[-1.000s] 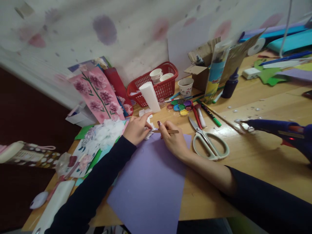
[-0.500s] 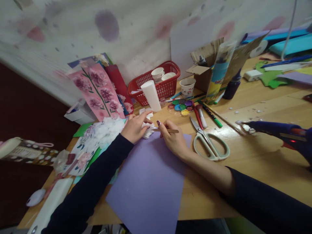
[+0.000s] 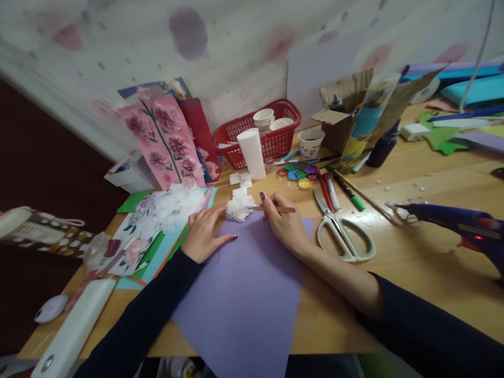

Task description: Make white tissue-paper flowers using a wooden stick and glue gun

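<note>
A ruffled white paper flower lies at the far edge of a purple sheet. My right hand pinches a slim brown stick, whose thin left end reaches the flower. To the left, my left hand rests palm down, its thumb apart from the other fingers and nothing in its grasp. Its fingertips come close to the flower; whether they touch it I cannot tell. Small white paper squares lie just beyond, by an upright white roll.
Scissors lie right of the sheet, near a glue gun with a lit red light. A red basket, paint pots and a paper cup stand behind. White ruffled paper is piled at left.
My left hand has drawn back to the left and let go of the white paper flower, which now shows whole. My right hand keeps the stick at it. The view has shifted slightly.
</note>
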